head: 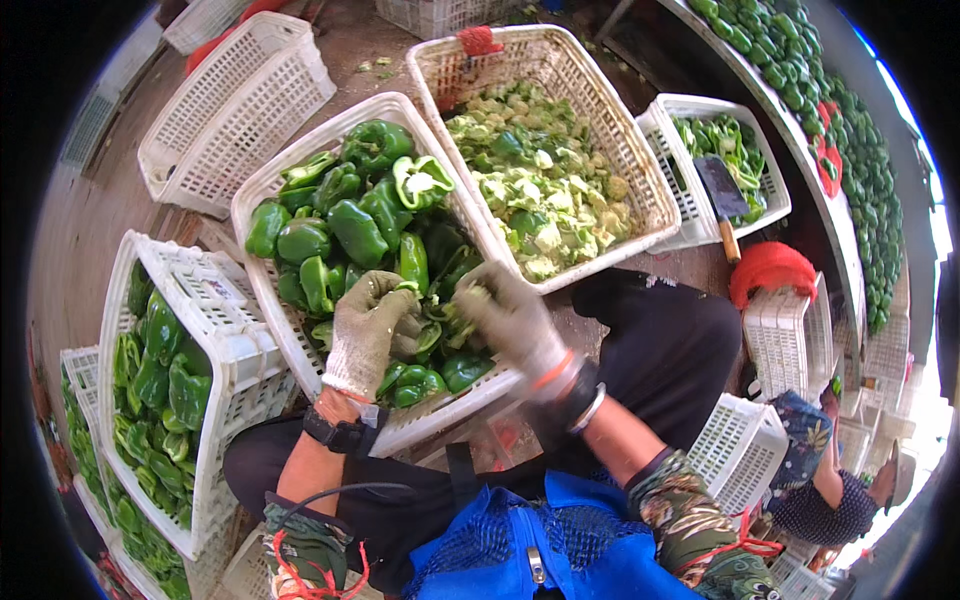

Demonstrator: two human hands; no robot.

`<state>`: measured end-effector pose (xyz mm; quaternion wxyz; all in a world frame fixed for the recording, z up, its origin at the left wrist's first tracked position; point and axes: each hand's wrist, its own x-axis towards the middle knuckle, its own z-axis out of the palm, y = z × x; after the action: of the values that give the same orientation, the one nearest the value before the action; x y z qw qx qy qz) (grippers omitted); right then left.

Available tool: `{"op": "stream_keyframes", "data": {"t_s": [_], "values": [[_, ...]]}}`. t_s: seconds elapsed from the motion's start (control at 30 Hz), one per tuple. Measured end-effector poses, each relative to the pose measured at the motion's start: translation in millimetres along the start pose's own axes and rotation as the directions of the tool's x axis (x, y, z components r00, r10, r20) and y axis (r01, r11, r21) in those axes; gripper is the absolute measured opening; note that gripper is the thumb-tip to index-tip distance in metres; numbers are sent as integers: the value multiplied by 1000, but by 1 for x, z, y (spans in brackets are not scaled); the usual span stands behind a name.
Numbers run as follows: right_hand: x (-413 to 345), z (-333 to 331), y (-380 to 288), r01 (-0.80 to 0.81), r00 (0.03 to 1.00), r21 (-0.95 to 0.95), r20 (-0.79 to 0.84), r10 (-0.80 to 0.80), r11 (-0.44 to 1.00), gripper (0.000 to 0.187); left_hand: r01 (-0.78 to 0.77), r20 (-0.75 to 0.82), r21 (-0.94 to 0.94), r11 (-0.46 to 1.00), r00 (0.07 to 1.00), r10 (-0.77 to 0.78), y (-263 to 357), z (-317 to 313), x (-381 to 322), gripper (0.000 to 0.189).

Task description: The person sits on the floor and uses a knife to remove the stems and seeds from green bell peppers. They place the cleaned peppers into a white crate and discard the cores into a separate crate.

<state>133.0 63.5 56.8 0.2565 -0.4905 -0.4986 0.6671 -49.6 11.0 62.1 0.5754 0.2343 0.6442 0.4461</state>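
Note:
My left hand [369, 319], in a soiled knit glove, grips a piece of green bell pepper [427, 339] over a white plastic crate [259, 296]. My gloved right hand [510, 319] is beside it, blurred by motion; pale green bits show at its fingertips, but whether it holds them is unclear. Whole and cut green bell peppers [356, 231] fill the crate in front of me. One cut half [422, 182] lies with its pale inside facing up. Beyond my right hand, a second white crate [652, 191] holds pale pepper cores and scraps [551, 199].
A cleaver [721, 187] rests on a smaller crate [780, 196] of cut peppers at right. Left of me stands a tilted crate [225, 360] of peppers. Another crate [236, 112] is at upper left. A person [814, 487] sits at far right, near a pepper-covered table [787, 142].

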Motion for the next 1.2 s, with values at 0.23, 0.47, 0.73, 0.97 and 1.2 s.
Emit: {"op": "stream_keyframes", "data": {"t_s": [0.23, 0.47, 0.73, 0.97, 1.2], "values": [[119, -56, -62, 462, 811, -122, -344, -474, 879, 54, -433, -304, 735, 522, 477, 824, 54, -86, -26, 22], [136, 50, -14, 370, 920, -513, 86, -383, 774, 47, 186, -90, 982, 38, 281, 956, 57, -168, -35, 48], [175, 148, 1, 282, 954, -951, 264, -144, 125, 67, -265, -101, 914, 308, 586, 804, 28, -97, -15, 25], [96, 87, -5, 52, 981, 383, 151, -118, 922, 29, -444, -191, 435, 783, 804, 563, 16, -80, -9, 33], [17, 67, 5, 78, 974, 740, 87, -211, 668, 34, -566, 235, 359, 742, 824, 515, 19, -29, -39, 40]]}}
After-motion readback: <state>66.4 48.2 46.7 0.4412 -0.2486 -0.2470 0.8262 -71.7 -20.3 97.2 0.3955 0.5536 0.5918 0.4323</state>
